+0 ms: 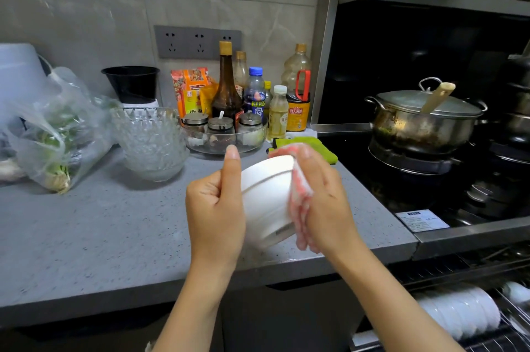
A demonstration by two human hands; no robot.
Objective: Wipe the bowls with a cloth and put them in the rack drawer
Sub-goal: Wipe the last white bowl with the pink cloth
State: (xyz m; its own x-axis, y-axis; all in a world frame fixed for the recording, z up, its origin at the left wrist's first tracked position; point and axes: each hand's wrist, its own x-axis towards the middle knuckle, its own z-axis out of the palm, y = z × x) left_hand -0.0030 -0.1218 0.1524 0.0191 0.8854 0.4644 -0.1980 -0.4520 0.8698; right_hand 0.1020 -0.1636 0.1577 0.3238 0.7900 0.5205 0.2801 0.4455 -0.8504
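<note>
Mid-wipe, basically. Left hand (pixel 215 208) grips a white bowl (pixel 266 199) on its side, thumb up along the rim, other fingers curled around the far side and mostly hidden. Right hand (pixel 324 202) presses a pink-and-white cloth (pixel 298 202) flat against the bowl's outer wall and base, fingers closed over the cloth. Bowl is held in the air above the front edge of the counter (pixel 100 222), touching nothing else.

Step in hand: wiping the outside of this bowl. Inside can't be seen from here, so can't tell if it's done.

Rack drawer (pixel 487 331) is pulled open low on the right, under the stove, with a row of white dishes (pixel 459 314) standing on edge in it. A stack of glass bowls (pixel 152 142) sits on the counter to the left, well apart from the hands; probably next in line, though that's a guess.

Next move, likely: finish the wipe, then carry the bowl down and right to the drawer. That calls for the left hand to keep its hold while the cloth comes off, and for a free slot next to the dishes. Free wire shows at the drawer's right side, partly cut off by the frame. Wet glaze could slip; firm grip needed.
</note>
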